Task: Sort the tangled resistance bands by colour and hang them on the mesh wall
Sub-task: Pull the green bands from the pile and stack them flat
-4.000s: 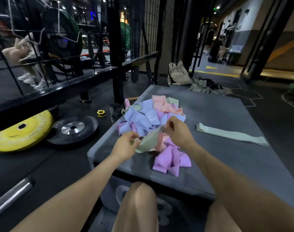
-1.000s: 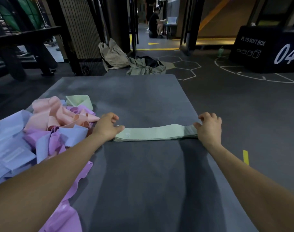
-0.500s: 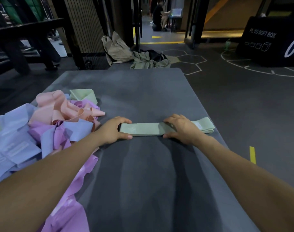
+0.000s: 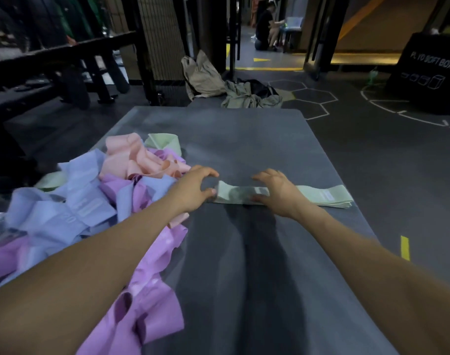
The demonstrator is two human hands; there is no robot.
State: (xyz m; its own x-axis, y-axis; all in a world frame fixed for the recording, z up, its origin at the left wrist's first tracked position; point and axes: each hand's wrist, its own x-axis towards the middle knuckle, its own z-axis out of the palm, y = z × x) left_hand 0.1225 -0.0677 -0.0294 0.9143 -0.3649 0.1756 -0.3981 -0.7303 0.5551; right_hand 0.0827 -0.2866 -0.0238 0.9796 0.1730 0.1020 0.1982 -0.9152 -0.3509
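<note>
The grey mat (image 4: 244,252) serves as sorting surface: the unsorted heap of bands (image 4: 90,201) sits at its left, apparently kept apart from the pale green stack (image 4: 321,197) at the right edge. The right hand (image 4: 277,196) lies spread on the stack's middle, likely to flatten it. The left hand (image 4: 193,190), fingers loosely curved, touches its near end, grip unclear.

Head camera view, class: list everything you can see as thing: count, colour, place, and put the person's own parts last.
Folded bands: small stack, pale green, flat on the mat's right side.
Tangled bands: one heap, lilac, blue, peach, green, mat's left side.
Mat: one, grey, centre.
Clothes: one heap, beige and olive, floor beyond the mat.
Plyo box: one, black, far right.
Left hand: at the stack's left end.
Right hand: resting on the stack.
</note>
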